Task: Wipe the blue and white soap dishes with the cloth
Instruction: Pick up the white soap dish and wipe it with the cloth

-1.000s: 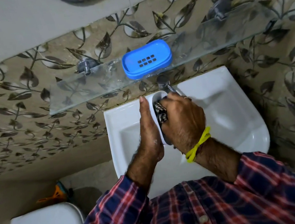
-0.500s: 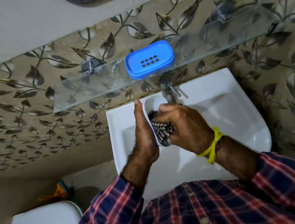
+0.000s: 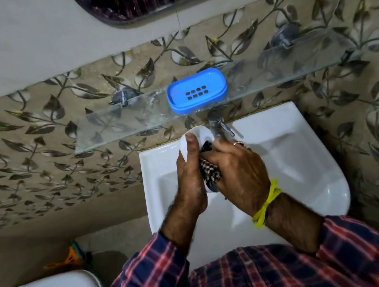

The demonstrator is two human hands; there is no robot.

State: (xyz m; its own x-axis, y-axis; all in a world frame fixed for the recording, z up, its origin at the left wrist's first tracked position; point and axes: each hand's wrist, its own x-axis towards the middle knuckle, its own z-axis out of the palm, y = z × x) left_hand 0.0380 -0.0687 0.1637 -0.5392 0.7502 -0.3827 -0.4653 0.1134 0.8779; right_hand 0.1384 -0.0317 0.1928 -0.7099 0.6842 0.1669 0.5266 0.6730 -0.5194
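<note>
Over the washbasin (image 3: 306, 151), the left hand (image 3: 190, 182) grips the white soap dish (image 3: 200, 134); the right hand (image 3: 239, 173) clutches the chequered cloth (image 3: 210, 174) inside it, fingertips hidden. On the glass shelf (image 3: 113, 129) sits the blue soap dish (image 3: 197, 90).

The white dish (image 3: 200, 135) is being held on edge above the basin (image 3: 306, 151), its hollow side turned to the right and its upper end reaching just below the shelf (image 3: 271, 76); only its rim and part of its inside are being shown. The cloth (image 3: 209, 173), dark with a pale checked pattern, is being pressed bunched into the hollow of the white dish. The blue dish (image 3: 197, 90) is being kept flat on the shelf, hollow side up, with two rows of small slots in its floor, well apart from the white dish.
</note>
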